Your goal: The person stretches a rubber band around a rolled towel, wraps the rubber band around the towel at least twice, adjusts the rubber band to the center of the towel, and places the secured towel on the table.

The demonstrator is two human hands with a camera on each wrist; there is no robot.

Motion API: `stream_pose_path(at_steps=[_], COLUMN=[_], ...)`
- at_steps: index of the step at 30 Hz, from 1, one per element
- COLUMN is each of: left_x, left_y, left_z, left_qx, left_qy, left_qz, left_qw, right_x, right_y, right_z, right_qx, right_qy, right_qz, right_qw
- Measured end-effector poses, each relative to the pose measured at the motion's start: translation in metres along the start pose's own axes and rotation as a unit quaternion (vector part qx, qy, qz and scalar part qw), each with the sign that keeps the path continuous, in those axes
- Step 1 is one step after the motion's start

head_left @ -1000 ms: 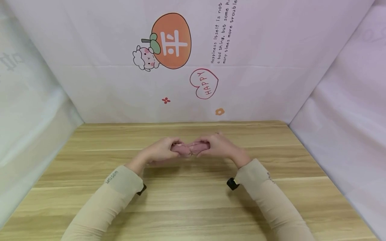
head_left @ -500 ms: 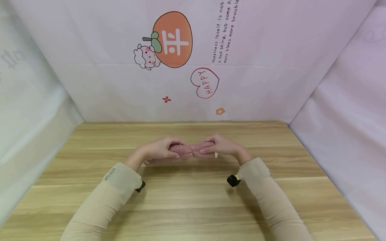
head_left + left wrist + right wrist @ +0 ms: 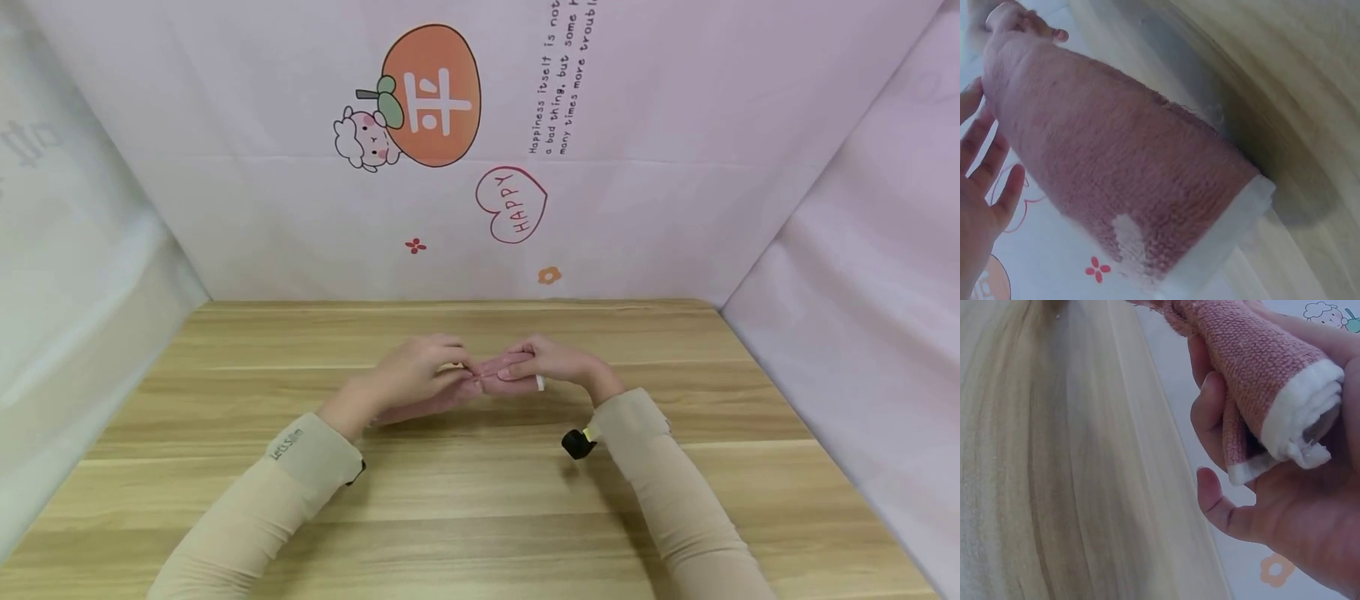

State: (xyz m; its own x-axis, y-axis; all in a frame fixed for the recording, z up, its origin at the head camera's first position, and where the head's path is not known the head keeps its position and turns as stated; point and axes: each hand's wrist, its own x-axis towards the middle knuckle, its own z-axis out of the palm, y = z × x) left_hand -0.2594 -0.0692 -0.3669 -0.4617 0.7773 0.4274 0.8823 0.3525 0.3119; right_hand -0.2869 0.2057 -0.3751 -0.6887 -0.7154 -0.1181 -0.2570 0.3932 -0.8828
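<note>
A pink terry towel (image 3: 423, 407) with white edges is rolled lengthwise and gathered narrow near its middle. At that narrow part, the thumb and index finger of my left hand (image 3: 412, 371) pinch it. Much of the towel's left half lies behind this hand in the head view. The left wrist view shows the broad towel half (image 3: 1122, 144), with the left hand's other fingers (image 3: 991, 156) spread beside it. My right hand (image 3: 561, 361) grips the right half. Seen from the right wrist, the rolled white end of the towel (image 3: 1300, 406) lies within the right hand (image 3: 1310, 500).
A wood-grain table (image 3: 480, 500) lies below the hands. A white printed cloth (image 3: 637, 208) rises behind it, with white fabric at both sides. A small black device (image 3: 578, 444) hangs from the right wrist.
My left hand has moved from gripping the towel's left half to pinching its narrow middle. The right hand has shifted outward to the right, baring the towel's white right end.
</note>
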Motion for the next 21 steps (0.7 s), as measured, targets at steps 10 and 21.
stream_pose_path(at_steps=[10,21], left_x=[0.009,0.017], left_y=[0.015,0.026], left_z=[0.002,0.004], left_qx=[0.124,0.195], left_qy=[-0.023,-0.057], left_qz=[0.023,0.035], left_qw=[0.9917,0.9784], right_x=[0.0,0.001], right_y=[0.0,0.0], right_z=[-0.002,-0.002], right_qx=[0.004,0.004], right_qy=[-0.003,-0.017], right_qz=[0.02,0.009], right_qw=[0.9998,0.9998])
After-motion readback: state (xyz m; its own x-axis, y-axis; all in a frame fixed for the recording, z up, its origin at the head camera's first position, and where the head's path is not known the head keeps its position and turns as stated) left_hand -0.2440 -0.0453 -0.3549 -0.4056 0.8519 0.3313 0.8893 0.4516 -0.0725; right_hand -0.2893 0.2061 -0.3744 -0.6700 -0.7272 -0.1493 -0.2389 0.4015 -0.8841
